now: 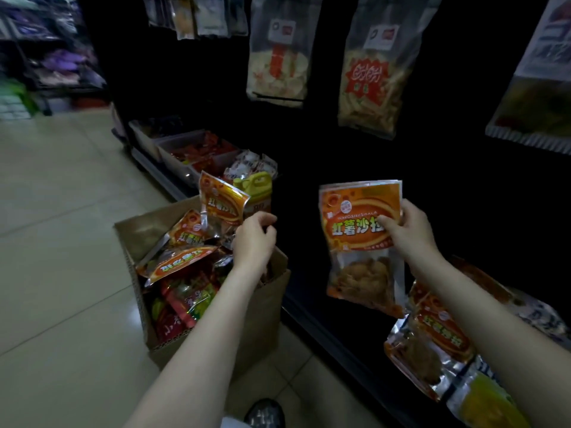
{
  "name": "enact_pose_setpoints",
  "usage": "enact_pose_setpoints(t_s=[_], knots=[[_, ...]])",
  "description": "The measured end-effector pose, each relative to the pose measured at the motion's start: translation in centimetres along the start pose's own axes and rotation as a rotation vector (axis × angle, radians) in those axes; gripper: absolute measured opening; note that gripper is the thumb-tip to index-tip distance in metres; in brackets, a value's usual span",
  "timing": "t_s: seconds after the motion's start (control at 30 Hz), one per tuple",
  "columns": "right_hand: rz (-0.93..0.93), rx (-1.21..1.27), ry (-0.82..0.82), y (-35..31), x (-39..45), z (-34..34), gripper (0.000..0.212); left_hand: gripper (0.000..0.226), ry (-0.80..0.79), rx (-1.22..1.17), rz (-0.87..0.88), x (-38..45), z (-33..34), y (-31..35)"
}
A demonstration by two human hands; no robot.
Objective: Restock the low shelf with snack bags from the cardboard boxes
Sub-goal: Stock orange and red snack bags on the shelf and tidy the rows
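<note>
Dim shop aisle, pale tiled floor [61, 211], dark shelving unit along the right; low shelf [355, 341] runs at floor level, its lip black. Item held for stocking: orange snack bag [355, 230], upright, front facing the camera, pinched at its right edge by the right hand [408, 230], thumb across the print, suspended above the shelf and apart from it. Second orange bag [221, 205], same print, rises from the cardboard box [262, 310], the left hand [255, 239] with fingers curled at its lower corner, seemingly gripping it. Step judged: placing the right-hand bag beside the matching orange bags [432, 332] already lying on the shelf at lower right; best lowered bottom seam first, label outward, set next to the same kind and not on the yellow packet [485, 403] nearer the edge. Box contents: mixed orange, red and green packets heaped loosely, near full. Farther along the shelf: clear bins [173, 149] of red-wrapped snacks, white packets [250, 165], a yellow-green jug-shaped pack [253, 183]. Above: hanging clear bags [370, 88] of pale crisps and sticks
</note>
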State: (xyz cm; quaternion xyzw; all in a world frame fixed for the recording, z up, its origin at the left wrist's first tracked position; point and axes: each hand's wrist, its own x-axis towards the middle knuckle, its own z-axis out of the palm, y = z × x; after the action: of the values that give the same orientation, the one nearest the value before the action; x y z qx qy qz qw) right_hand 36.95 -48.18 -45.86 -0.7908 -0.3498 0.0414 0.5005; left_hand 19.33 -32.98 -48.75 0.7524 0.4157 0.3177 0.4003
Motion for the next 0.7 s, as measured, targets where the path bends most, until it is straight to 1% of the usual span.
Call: enact_pose_setpoints(t_s=[0.03,0.07,0.17,0.2,0.27,0.3,0.33,0.43,0.5,0.53,0.57,0.63,0.67,0.7], knots=[[-0.038,-0.073,-0.014,0.5,0.0,0.6,0.027,0.028,0.003,0.100,-0.033,0.0,0.1,-1.3],[-0.073,-0.129,-0.028,0.9,0.0,1.1,0.027,0.038,-0.018,0.186,-0.095,0.0,0.6,-2.4],[-0.096,-0.199,-0.027,2.1,0.0,2.7,0.027,0.072,-0.146,0.473,-0.331,0.1,2.2,-4.9],[-0.098,-0.205,-0.024,2.2,0.1,3.1,0.028,0.078,-0.195,0.541,-0.384,0.3,2.4,-5.4],[-0.119,-0.244,-0.002,2.5,0.2,3.8,0.033,0.085,-0.265,0.633,-0.431,0.7,2.7,-6.3],[-0.136,-0.255,0.017,2.7,0.3,4.1,0.038,0.083,-0.272,0.650,-0.430,1.0,2.8,-6.8],[-0.153,-0.242,0.028,2.7,0.3,4.4,0.043,0.075,-0.252,0.655,-0.405,1.2,2.8,-7.1],[-0.184,-0.153,-0.022,2.5,0.2,5.1,0.060,0.032,-0.111,0.613,-0.302,2.0,2.3,-7.8],[-0.230,-0.157,-0.059,2.1,0.1,5.4,0.064,0.019,-0.031,0.488,-0.315,2.7,1.0,-7.7],[-0.251,-0.181,-0.070,2.0,0.2,5.5,0.060,0.017,-0.014,0.415,-0.330,3.1,0.3,-7.5],[-0.263,-0.228,-0.082,1.9,0.2,5.7,0.052,0.016,-0.008,0.359,-0.342,3.3,-0.4,-7.2],[-0.260,-0.348,-0.089,1.9,0.0,6.1,0.028,0.019,-0.001,0.266,-0.347,3.5,-1.8,-6.9],[-0.255,-0.387,-0.083,1.9,-0.1,6.3,0.021,0.020,0.015,0.204,-0.340,3.5,-2.5,-6.5],[-0.257,-0.396,-0.073,1.8,-0.2,6.3,0.019,0.019,0.036,0.107,-0.331,3.4,-3.2,-6.0]])
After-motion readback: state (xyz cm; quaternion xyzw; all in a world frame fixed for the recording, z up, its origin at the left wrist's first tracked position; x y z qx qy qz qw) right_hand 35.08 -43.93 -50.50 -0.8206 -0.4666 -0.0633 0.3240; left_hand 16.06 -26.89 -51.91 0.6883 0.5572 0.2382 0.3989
